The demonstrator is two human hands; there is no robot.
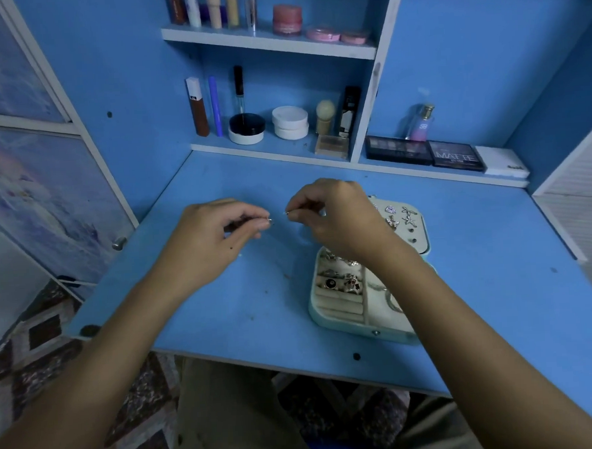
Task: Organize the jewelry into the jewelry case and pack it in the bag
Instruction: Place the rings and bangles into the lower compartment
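Observation:
An open pale green jewelry case [330,320] lies on the blue table [243,295] at the right. Rings sit in its padded rolls, and earrings hang on its raised lid [417,233]. My left hand [220,237] and my right hand [335,215] hover over the table to the left of the case's lid. Each pinches one end of a thin piece of silver jewelry [277,218], likely a fine chain; a small gap shows between the fingertips. The piece is too small to make out in full. My right wrist covers part of the case. No bag is in view.
Cosmetics stand on two shelves [268,42] behind the table: tubes, jars, a brush. Eyeshadow palettes [424,150], a white box and a perfume bottle [421,123] line the back right ledge. A cabinet door with a knob [119,243] stands at the left.

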